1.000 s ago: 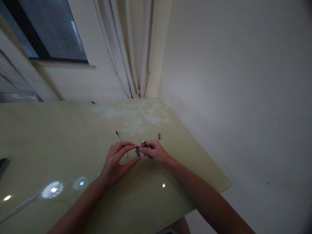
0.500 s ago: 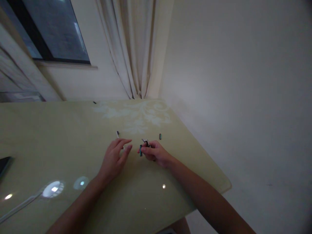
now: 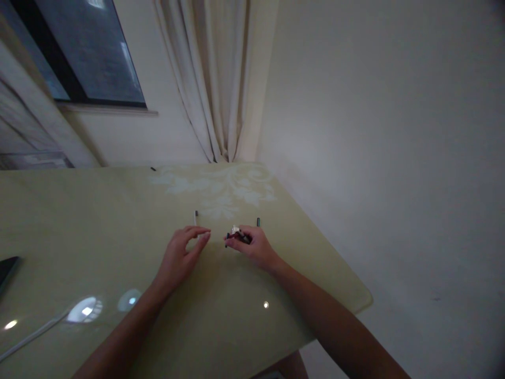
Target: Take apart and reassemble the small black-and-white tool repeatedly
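Note:
My right hand (image 3: 252,245) is closed round a small dark-and-silver object (image 3: 236,231) with a reddish part, too small to name. A dark end of what it holds sticks out at the fingertips. To its left, my left hand (image 3: 185,252) has thumb and forefinger brought together at the tips; whatever may lie between them is too small to make out. A thin white stick with a dark tip (image 3: 196,213) rises just behind the left fingers, its lower end hidden. Beyond the right knuckles lies a short black-and-teal piece (image 3: 258,222), partly covered by the hand.
The glossy pale green table (image 3: 98,226) meets a wall on its right side. A small black piece (image 3: 153,169) lies near the far edge. At the left are a dark flat object (image 3: 7,269) and a white cable (image 3: 35,334). Curtains (image 3: 221,79) hang behind.
My left thumb and forefinger have come closer together. The object in my right hand has turned, its teal side no longer showing. The white stick has shifted right and stands straighter in view.

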`<state>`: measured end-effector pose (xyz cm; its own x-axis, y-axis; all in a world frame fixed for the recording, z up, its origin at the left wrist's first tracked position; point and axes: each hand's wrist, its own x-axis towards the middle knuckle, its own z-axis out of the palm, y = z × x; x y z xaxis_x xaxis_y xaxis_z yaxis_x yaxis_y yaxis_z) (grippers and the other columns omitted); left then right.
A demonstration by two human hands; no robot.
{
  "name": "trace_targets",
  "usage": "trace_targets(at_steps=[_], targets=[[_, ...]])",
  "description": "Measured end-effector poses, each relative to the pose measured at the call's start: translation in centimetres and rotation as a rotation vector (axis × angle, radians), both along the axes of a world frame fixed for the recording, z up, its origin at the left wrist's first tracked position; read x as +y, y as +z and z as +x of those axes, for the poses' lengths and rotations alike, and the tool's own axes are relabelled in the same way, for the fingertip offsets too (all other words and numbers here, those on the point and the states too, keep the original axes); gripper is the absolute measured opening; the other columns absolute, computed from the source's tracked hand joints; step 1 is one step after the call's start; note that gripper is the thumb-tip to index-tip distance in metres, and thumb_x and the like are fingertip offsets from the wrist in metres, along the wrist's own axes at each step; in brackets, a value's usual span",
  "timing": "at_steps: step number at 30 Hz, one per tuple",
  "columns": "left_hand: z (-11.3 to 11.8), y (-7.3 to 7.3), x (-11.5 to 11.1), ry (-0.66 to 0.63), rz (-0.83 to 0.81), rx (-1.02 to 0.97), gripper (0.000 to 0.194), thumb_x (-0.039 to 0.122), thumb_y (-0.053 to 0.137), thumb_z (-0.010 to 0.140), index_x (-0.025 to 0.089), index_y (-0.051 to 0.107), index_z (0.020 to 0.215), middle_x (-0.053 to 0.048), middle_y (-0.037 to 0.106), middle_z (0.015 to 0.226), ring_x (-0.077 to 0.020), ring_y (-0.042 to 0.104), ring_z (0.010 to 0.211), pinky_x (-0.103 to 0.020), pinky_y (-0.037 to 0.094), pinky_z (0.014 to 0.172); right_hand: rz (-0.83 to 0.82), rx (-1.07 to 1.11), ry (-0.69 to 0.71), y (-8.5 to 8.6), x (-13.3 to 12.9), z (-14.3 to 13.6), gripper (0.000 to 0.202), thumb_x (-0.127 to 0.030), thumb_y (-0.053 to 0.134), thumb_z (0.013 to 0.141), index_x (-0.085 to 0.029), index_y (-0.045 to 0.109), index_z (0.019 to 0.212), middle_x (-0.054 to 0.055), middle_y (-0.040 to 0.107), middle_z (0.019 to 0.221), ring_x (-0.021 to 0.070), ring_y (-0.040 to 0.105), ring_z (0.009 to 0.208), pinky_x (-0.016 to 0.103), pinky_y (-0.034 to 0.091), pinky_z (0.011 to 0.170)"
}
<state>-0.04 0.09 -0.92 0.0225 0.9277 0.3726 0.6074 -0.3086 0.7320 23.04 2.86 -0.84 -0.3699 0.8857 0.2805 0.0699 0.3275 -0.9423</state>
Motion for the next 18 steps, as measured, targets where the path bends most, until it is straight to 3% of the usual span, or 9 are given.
trace_targets(at_steps=[3,7,18], targets=[[1.7,1.7,-1.0,-0.080,-0.261,-0.253,0.057,0.070,0.057,0.090,0.020,0.082,0.099,-0.009,0.079,0.094,-0.0260,0.068,0.088,-0.034,0.050,0.077,0.346,-0.107,-0.071,0.1,-0.5,0.2,0.037,-0.051,0.078,0.090,-0.015,0.078,0.086,0.002,0.063,0.072,0.0129,0.054,0.065,0.025,0.042,0.063],[3.1,2.2,-1.9,-0.149,-0.425,-0.406,0.061,0.074,0.063,0.084,0.018,0.083,0.091,-0.005,0.073,0.077,-0.0209,0.061,0.073,-0.029,0.044,0.066,0.638,-0.190,0.008,-0.5,-0.9,0.6,0.029,-0.040,0.068,0.100,-0.015,0.079,0.110,0.007,0.070,0.083,0.0156,0.062,0.072,0.025,0.049,0.068],[2.6,2.2,-2.1,-0.319,-0.577,-0.578,0.047,0.057,0.083,0.078,0.020,0.083,0.107,-0.008,0.080,0.096,-0.0262,0.069,0.094,-0.034,0.049,0.087,0.871,-0.286,-0.023,0.3,-1.4,1.1,0.024,-0.028,0.060,0.104,-0.020,0.076,0.121,0.005,0.071,0.081,0.0146,0.065,0.070,0.025,0.048,0.064]])
